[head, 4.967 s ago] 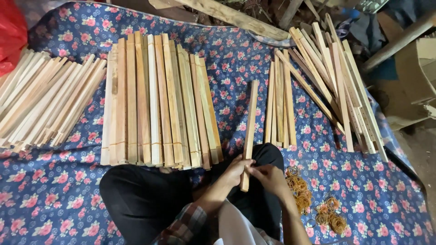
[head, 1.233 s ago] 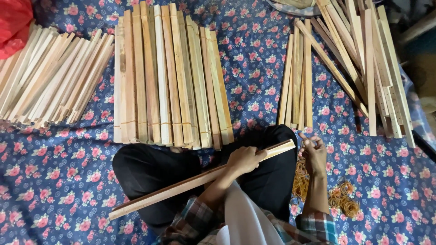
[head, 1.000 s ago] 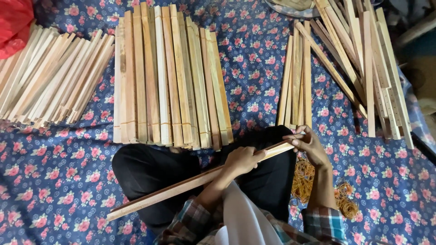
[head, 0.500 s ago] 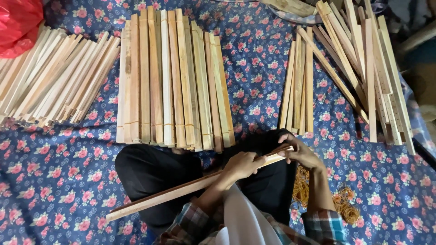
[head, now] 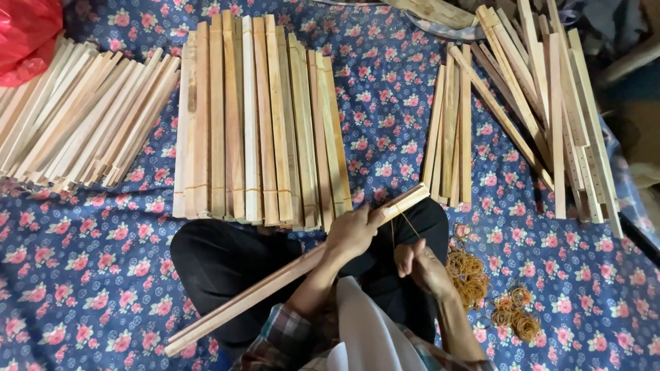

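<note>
- since half a second ago the right hand (head: 421, 264) has pulled down and away from the end of the bundle of long pale wooden slats (head: 289, 273), and now a thin yellowish rubber band (head: 405, 223) is stretched between that end and the fingers.
- left hand (head: 352, 230) is closed around the bundle near its upper right end and holds it firmly, as before.
- right hand is nearly closed, the fingers pinch the rubber band; how many fingers hold it i cannot tell.
- the bundle lies diagonal over the lap in black trousers (head: 227, 268), the lower end points to the bottom left and the upper end to the right, just beside the small group of loose slats (head: 450, 130).
- a wide row of tied slat bundles (head: 258, 120) lies flat on the blue cloth with pink flowers (head: 82, 275), just in front of the knees.
- another heap of pale slats (head: 75, 124) is at the left, near a red plastic bag (head: 27, 34).
- a crossed pile of longer slats (head: 550, 103) is at the upper right.
- a small heap of orange-brown rubber bands (head: 474, 275) lies on the cloth, near the right hand.
</note>
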